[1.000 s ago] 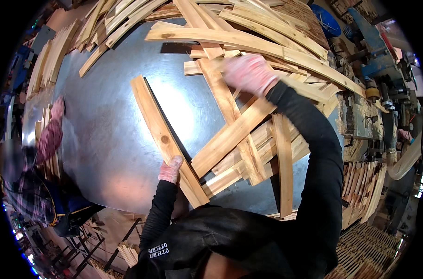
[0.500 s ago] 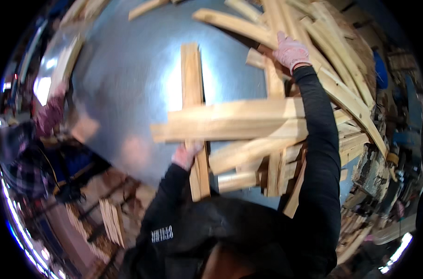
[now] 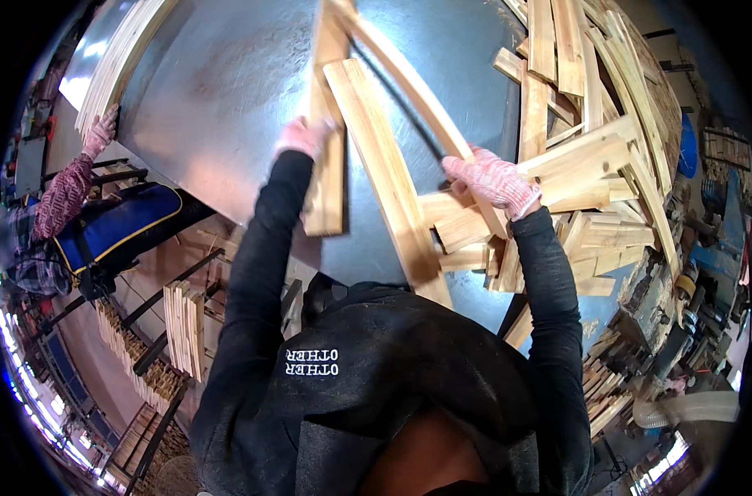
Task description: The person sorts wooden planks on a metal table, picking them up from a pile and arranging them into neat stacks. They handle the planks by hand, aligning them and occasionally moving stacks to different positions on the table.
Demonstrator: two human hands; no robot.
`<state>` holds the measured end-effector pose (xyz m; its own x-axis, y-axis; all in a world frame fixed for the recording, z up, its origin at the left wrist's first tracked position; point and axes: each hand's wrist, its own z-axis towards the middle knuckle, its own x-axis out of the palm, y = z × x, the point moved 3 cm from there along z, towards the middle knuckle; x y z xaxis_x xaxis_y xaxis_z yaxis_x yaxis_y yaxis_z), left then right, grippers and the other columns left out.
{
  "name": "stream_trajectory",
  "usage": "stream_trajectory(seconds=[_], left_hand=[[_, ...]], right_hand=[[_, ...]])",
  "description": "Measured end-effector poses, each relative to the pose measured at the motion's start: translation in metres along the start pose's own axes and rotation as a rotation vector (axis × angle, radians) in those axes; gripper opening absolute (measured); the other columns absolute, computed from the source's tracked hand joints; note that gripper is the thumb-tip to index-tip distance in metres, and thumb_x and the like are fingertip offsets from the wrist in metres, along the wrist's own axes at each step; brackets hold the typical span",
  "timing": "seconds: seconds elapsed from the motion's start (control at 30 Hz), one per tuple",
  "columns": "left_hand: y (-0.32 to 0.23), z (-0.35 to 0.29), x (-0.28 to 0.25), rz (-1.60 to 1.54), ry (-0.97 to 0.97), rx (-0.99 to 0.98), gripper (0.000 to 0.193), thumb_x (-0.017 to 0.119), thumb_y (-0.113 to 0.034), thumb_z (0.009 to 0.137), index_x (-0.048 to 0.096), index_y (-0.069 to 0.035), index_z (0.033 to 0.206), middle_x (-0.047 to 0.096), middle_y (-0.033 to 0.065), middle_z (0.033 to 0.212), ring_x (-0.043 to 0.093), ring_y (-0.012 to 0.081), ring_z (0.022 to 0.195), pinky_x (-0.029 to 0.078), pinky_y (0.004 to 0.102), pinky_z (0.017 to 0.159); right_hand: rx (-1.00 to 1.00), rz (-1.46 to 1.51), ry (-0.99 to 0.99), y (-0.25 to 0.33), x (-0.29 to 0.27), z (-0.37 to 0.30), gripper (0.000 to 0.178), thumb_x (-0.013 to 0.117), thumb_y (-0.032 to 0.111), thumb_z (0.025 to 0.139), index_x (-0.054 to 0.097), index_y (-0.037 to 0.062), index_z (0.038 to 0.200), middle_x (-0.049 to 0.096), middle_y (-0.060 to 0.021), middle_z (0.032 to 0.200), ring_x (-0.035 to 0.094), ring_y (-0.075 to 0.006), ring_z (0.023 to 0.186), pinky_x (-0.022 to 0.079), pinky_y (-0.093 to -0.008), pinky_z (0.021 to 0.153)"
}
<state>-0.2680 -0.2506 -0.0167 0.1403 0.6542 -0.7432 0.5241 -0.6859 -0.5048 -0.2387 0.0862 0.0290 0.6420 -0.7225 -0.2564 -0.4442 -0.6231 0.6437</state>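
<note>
My left hand, in a pink-white knit glove, grips the left edge of a pale wooden board that lies lengthwise on the metal tabletop. My right hand, gloved alike, is closed around the near part of a long, narrow wooden slat. The slat slants to the far left, where its end meets the far part of the left board. Between my hands another wooden board lies at a slant, its far end close against the left board. Short boards lie under and beside my right hand.
A jumbled pile of boards covers the table's right side. At the left, another person's gloved hand touches a stack of long slats. Below the table's left edge, a rack holds upright boards. A pale hose is at lower right.
My right hand has come back nearer from the far pile and now holds a narrow slat. My left hand has moved farther forward. The boards lying crosswise before me now lie lengthwise or slanted.
</note>
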Motion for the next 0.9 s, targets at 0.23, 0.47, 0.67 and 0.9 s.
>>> stream_trajectory(seconds=[0.23,0.47,0.67,0.9], left_hand=[[0.065,0.019,-0.095,0.003,-0.178,0.067,0.06,0.064,-0.052,0.081,0.066,0.003,0.107,0.069,0.0238,0.097,0.067,0.0348,0.094,0.05,0.0418,0.083],[0.096,-0.083,0.045,-1.776,0.756,-0.324,0.065,0.069,-0.041,0.088,0.046,-0.002,0.134,0.057,0.0189,0.129,0.057,0.033,0.117,0.048,0.0475,0.102],[0.092,-0.088,0.053,-1.415,0.375,-0.264,0.045,0.072,-0.016,0.086,0.056,-0.002,0.126,0.061,0.0084,0.119,0.058,0.0204,0.11,0.044,0.0354,0.099],[0.133,-0.057,0.021,-1.087,0.348,0.02,0.038,0.07,-0.021,0.088,0.062,0.0,0.119,0.064,0.0061,0.114,0.056,0.0172,0.108,0.041,0.0324,0.099]], right_hand=[[-0.026,0.561,-0.297,0.071,0.06,-0.036,0.036,0.06,0.039,0.095,0.053,0.0061,0.108,0.062,-0.0073,0.082,0.063,-0.0178,0.068,0.055,-0.0317,0.065],[-0.214,-0.42,-0.246,0.128,0.186,-0.029,0.076,0.046,0.054,0.09,0.042,-0.0084,0.132,0.049,-0.0311,0.131,0.051,-0.0448,0.119,0.035,-0.0508,0.106],[0.122,-0.61,-1.172,0.013,0.082,-0.056,0.101,0.072,0.051,0.074,0.028,-0.0032,0.146,0.038,-0.0297,0.144,0.034,-0.042,0.137,0.032,-0.0465,0.11],[0.098,-0.103,-1.226,-0.053,0.073,-0.068,0.095,0.077,0.03,0.074,0.026,-0.0049,0.146,0.043,-0.0303,0.139,0.041,-0.0393,0.132,0.032,-0.0382,0.111]])
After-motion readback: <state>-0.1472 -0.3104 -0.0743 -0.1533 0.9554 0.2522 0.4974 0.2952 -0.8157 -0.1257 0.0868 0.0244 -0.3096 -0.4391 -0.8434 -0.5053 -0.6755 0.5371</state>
